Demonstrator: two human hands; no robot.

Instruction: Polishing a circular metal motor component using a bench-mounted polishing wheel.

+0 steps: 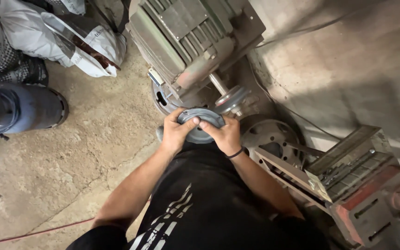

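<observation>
A round grey metal disc [200, 125] with a raised rim is held low over the concrete floor [70, 162], just in front of the person's black-clad lap. Both hands are clenched on it: the left hand [176, 132] grips its left edge with the thumb lying across the face, and the right hand [225, 134], a dark band at the wrist, grips the right edge with its fingers over the front. Just beyond the disc stands a green-grey electric motor [186, 37], its shaft carrying a small pulley [230, 98]. To the right lies a larger holed wheel [269, 134] beside a red-and-green machine frame [362, 180]. Toward the floor's far left corner sit a blue cylinder [19, 109] and white sacks [47, 32]. A red cable [33, 234] crosses the near left.
</observation>
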